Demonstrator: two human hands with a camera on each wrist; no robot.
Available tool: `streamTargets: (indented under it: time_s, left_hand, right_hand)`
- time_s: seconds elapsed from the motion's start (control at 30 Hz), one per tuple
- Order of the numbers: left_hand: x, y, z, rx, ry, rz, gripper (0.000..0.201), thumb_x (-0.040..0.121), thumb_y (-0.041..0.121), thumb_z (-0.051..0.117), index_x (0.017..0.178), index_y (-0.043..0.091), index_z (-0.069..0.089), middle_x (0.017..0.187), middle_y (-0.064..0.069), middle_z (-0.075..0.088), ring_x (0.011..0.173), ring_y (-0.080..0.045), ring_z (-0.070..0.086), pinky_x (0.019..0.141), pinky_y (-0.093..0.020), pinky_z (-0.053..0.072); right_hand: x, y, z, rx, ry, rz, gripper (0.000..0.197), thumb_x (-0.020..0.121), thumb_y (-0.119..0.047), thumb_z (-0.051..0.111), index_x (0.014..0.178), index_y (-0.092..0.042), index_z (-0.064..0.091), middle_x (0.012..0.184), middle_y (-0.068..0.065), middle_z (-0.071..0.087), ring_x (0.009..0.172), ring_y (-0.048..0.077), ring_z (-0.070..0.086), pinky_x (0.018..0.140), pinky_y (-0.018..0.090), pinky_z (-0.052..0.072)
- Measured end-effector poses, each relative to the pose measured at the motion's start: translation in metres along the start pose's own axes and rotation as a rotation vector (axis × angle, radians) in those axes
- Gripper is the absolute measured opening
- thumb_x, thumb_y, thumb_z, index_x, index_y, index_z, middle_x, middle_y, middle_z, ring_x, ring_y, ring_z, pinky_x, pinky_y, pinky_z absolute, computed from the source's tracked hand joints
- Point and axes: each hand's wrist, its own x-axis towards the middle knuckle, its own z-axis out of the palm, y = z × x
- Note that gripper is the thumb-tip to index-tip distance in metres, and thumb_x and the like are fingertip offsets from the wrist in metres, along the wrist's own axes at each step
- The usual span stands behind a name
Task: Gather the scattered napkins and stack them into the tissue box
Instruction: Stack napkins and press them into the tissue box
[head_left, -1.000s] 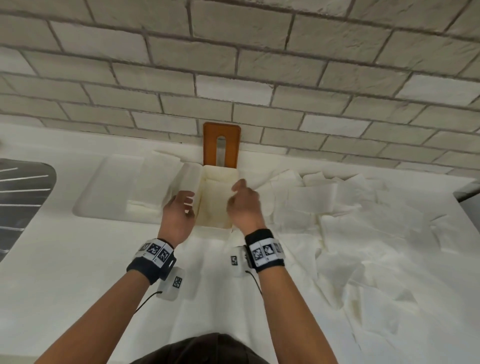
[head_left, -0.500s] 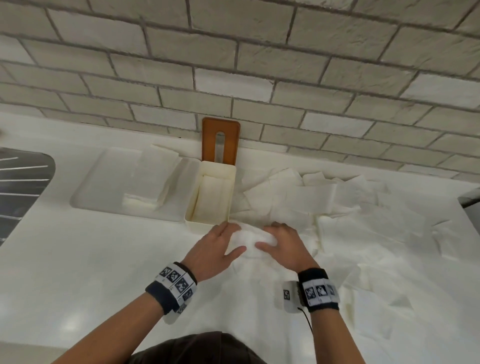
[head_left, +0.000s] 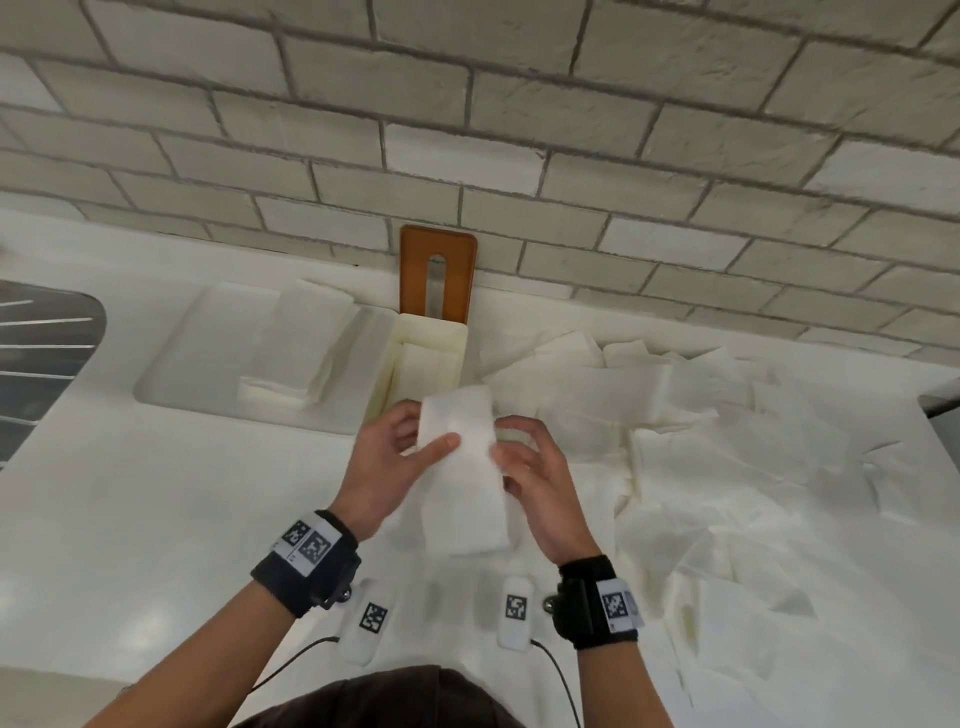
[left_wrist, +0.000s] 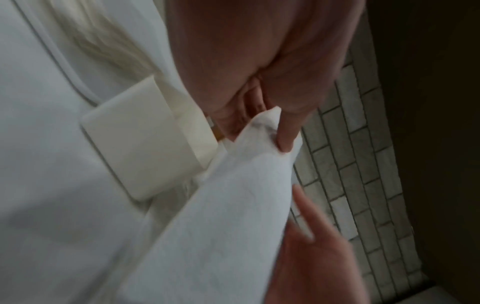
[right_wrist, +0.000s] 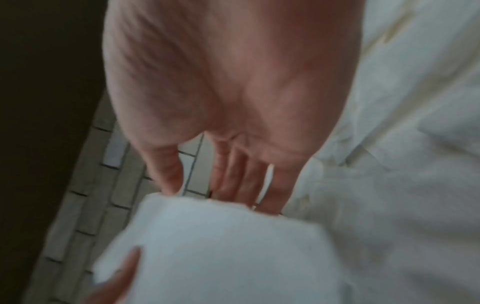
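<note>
Both hands hold one folded white napkin (head_left: 460, 483) upright above the counter, just in front of the open cream tissue box (head_left: 427, 364). My left hand (head_left: 428, 431) pinches its left edge with the thumb on the front face; in the left wrist view the left hand (left_wrist: 272, 123) grips the napkin (left_wrist: 233, 205) near the box (left_wrist: 135, 148). My right hand (head_left: 506, 441) holds the right edge. In the right wrist view the right hand (right_wrist: 207, 185) has thumb and fingers at the napkin's (right_wrist: 221, 246) top edge. A napkin layer lies inside the box.
The box's orange lid (head_left: 439, 270) leans against the brick wall behind it. A shallow white tray (head_left: 176, 364) with stacked napkins sits left of the box. Several loose napkins (head_left: 727, 467) cover the counter to the right. A metal drain rack (head_left: 41, 353) is at far left.
The hands left the box, came down on a napkin in front of it, and have now lifted that napkin between them.
</note>
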Motion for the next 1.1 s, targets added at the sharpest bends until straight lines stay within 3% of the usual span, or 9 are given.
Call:
streamTargets:
  time_s: [0.1,0.17,0.23,0.33,0.5,0.63,0.8,0.97,1.1]
  left_hand:
    - [0.001,0.010,-0.024,-0.011,0.107,0.022,0.049,0.079,0.013,0.092,0.124,0.013,0.072,0.114,-0.003,0.081,0.108,-0.023,0.078,0.097,-0.045,0.061]
    - [0.002,0.017,-0.038,-0.026,0.136,0.042,0.048,0.081,0.011,0.090,0.126,0.013,0.072,0.114,-0.004,0.081,0.108,-0.024,0.078,0.098,-0.044,0.059]
    - [0.003,0.022,-0.049,-0.051,0.156,0.066,0.041,0.088,0.013,0.085,0.127,0.011,0.073,0.115,-0.006,0.081,0.109,-0.025,0.078,0.100,-0.044,0.059]
    - [-0.001,0.027,-0.064,-0.057,0.178,0.088,0.030,0.097,0.017,0.076,0.126,0.010,0.075,0.116,-0.007,0.081,0.110,-0.026,0.077,0.099,-0.043,0.058]
    - [-0.004,0.026,-0.076,-0.010,0.206,0.087,0.025,0.101,0.024,0.071,0.124,0.014,0.075,0.112,-0.006,0.082,0.106,-0.028,0.078,0.094,-0.043,0.059]
    - [0.000,0.027,-0.073,0.049,0.195,0.100,0.023,0.105,0.028,0.066,0.125,0.019,0.072,0.113,-0.001,0.081,0.105,-0.023,0.078,0.093,-0.047,0.062]
    - [0.009,0.041,-0.048,0.125,0.007,0.114,0.028,0.111,0.033,0.052,0.130,0.019,0.068,0.120,0.002,0.079,0.114,-0.020,0.074,0.107,-0.052,0.055]
    - [0.014,0.058,-0.022,0.065,-0.120,0.056,0.036,0.116,0.023,0.040,0.131,0.020,0.072,0.129,0.004,0.076,0.126,-0.015,0.068,0.118,-0.048,0.046]
    - [0.011,0.067,-0.016,-0.009,-0.087,0.032,0.039,0.117,0.025,0.036,0.131,0.023,0.072,0.127,0.005,0.077,0.122,-0.015,0.071,0.113,-0.045,0.051]
  right_hand:
    - [0.041,0.032,0.002,-0.483,0.322,0.146,0.050,0.099,-0.052,0.071,0.127,-0.012,0.060,0.120,0.008,0.073,0.118,0.035,0.069,0.093,0.039,0.054]
    - [0.061,0.060,0.006,-0.987,0.328,0.267,0.087,0.089,-0.071,0.070,0.143,-0.007,0.048,0.139,0.015,0.057,0.131,0.039,0.055,0.103,0.046,0.049]
    - [0.074,0.083,0.010,-1.223,0.324,0.278,0.100,0.086,-0.072,0.070,0.151,-0.003,0.039,0.148,0.019,0.051,0.137,0.041,0.047,0.108,0.052,0.045]
    - [0.085,0.094,0.011,-1.105,0.366,0.189,0.068,0.093,-0.051,0.074,0.143,-0.012,0.049,0.140,0.016,0.059,0.133,0.041,0.049,0.105,0.053,0.048]
    - [0.071,0.077,0.003,-0.749,0.444,-0.141,0.017,0.096,-0.025,0.078,0.103,-0.021,0.063,0.104,0.005,0.063,0.098,0.026,0.065,0.084,0.036,0.053]
    - [0.031,0.011,0.001,-0.411,0.364,-0.239,0.018,0.102,-0.020,0.073,0.104,-0.024,0.057,0.105,-0.004,0.069,0.099,0.008,0.069,0.086,0.031,0.053]
    - [-0.019,-0.075,0.029,-0.071,0.154,-0.370,0.028,0.106,-0.013,0.067,0.132,-0.018,0.062,0.128,0.001,0.075,0.120,0.021,0.072,0.098,0.037,0.062]
    - [-0.006,-0.069,0.059,-0.285,0.238,-0.351,0.019,0.105,-0.025,0.070,0.124,-0.022,0.068,0.115,-0.009,0.077,0.106,0.013,0.074,0.093,0.050,0.062]
    - [0.001,-0.056,0.071,-0.331,0.324,-0.371,0.013,0.105,-0.031,0.069,0.116,-0.024,0.069,0.106,-0.011,0.078,0.099,0.008,0.074,0.089,0.043,0.061]
